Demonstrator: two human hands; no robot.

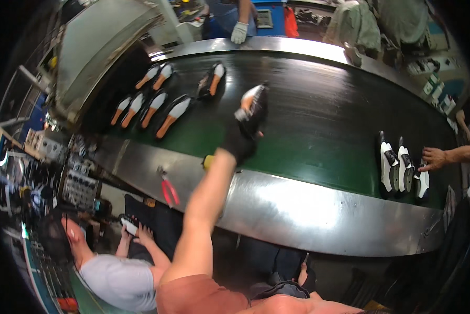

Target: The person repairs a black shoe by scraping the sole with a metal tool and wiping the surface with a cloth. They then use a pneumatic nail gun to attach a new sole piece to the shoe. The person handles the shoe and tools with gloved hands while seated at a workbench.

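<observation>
The belt (318, 120), dark green and steel-rimmed, carries shoes. The one arm in view, seemingly the left hand (238, 142), black-gloved, has its grip closed around a black-and-white shoe (253, 107) held just above the belt's middle; the right hand is not visible. Held at full reach, the shoe could slip and fall onto the belt. Near it lie six shoes (156, 99) up-belt, three shoes (402, 167) beside a co-worker's hand (435, 157), and red pliers (168, 189) on the rim.

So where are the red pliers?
In the head view the red pliers lie on the shiny metal rim of the conveyor, just left of the person's outstretched forearm and near a small yellow thing.
</observation>
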